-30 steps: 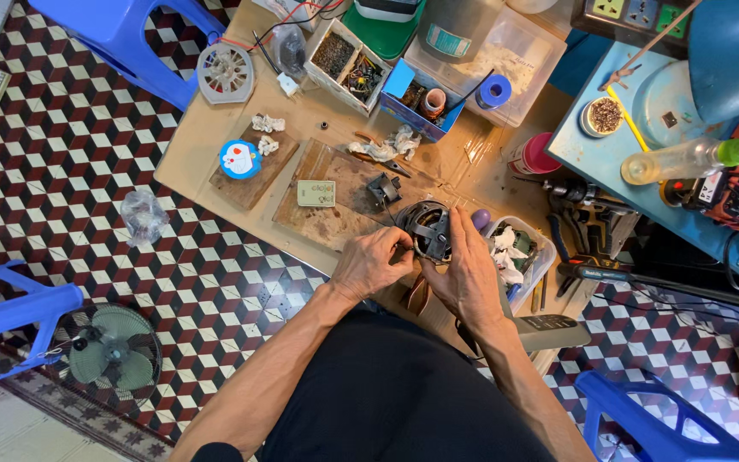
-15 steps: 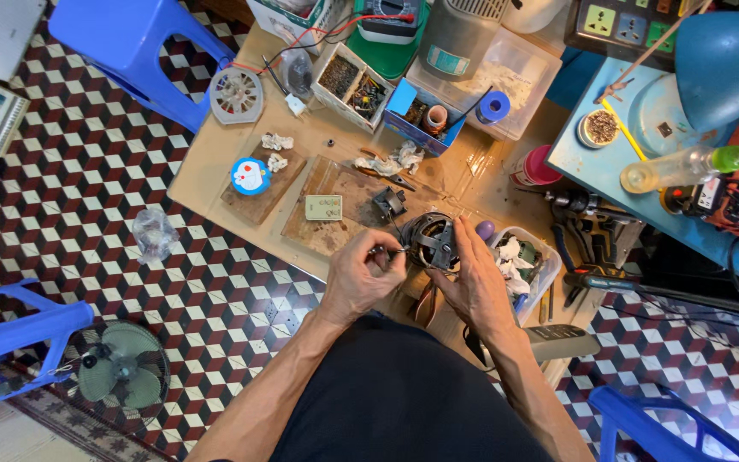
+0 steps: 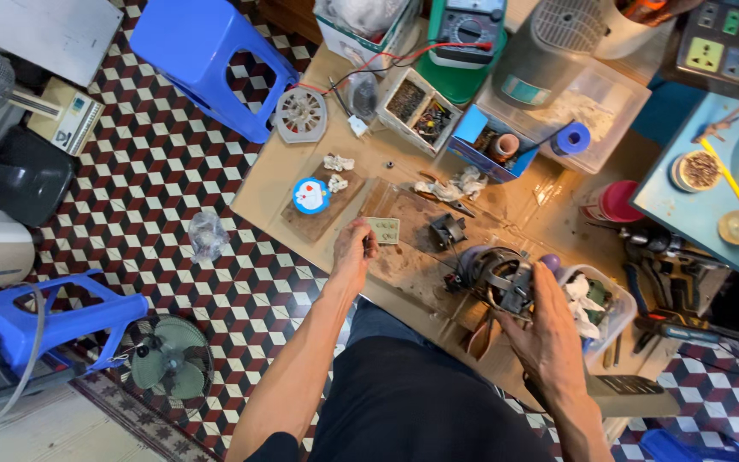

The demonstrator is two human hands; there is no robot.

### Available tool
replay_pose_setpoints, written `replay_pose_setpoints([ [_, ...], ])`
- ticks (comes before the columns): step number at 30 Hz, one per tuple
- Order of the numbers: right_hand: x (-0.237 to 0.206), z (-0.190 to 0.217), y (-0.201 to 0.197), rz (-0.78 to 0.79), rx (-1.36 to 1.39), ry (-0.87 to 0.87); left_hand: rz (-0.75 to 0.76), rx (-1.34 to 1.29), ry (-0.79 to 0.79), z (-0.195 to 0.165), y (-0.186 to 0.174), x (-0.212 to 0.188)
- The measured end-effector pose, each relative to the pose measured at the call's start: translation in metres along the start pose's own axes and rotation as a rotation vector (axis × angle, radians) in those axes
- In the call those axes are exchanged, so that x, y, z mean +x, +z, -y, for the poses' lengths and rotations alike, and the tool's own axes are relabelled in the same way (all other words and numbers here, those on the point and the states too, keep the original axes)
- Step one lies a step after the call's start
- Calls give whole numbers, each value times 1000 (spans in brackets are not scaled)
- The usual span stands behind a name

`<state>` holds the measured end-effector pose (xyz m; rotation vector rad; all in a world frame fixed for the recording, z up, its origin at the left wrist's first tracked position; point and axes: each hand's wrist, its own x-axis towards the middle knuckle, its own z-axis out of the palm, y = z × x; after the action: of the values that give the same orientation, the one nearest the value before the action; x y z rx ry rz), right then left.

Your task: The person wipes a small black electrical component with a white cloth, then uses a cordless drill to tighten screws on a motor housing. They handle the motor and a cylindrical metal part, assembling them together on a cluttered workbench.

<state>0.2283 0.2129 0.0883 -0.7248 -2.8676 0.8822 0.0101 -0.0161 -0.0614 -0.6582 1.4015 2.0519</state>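
cluttered low wooden table point(image 3: 292, 184) over checkered floor tiles point(image 3: 164, 171); right hand point(image 3: 549, 329) grips fan motor point(image 3: 493, 278).

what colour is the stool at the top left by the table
Blue: the stool is solid blue plastic, seen clearly in the head view, standing on the checkered floor.

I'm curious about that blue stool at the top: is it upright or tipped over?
Upright: the blue stool shows its flat seat facing up.

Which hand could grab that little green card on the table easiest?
Probably the left hand. It hovers right beside the small green card, fingers nearly touching its edge. The right hand is busy farther off, resting against the dark round motor, so it would have to let go first.
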Motion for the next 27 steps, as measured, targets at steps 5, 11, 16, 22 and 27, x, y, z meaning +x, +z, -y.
replay_pose_setpoints([
  [5, -7, 7, 3, -60, -43, 49, -24, -51, -89, -35, -28, 32],
  [11, -10, 19, 7, -50, -74, 168, 40, -186, -140, -88, -62, 55],
  [16, -12, 26, 7, -50, -161, 199, 130, -231, -223, -95, -58, 67],
  [22, -14, 30, 12, -76, -165, 237, 170, -114, -212, -83, -52, 84],
  [27, -14, 39, 11, -94, -174, 276, 309, 479, -48, -58, -18, 93],
])
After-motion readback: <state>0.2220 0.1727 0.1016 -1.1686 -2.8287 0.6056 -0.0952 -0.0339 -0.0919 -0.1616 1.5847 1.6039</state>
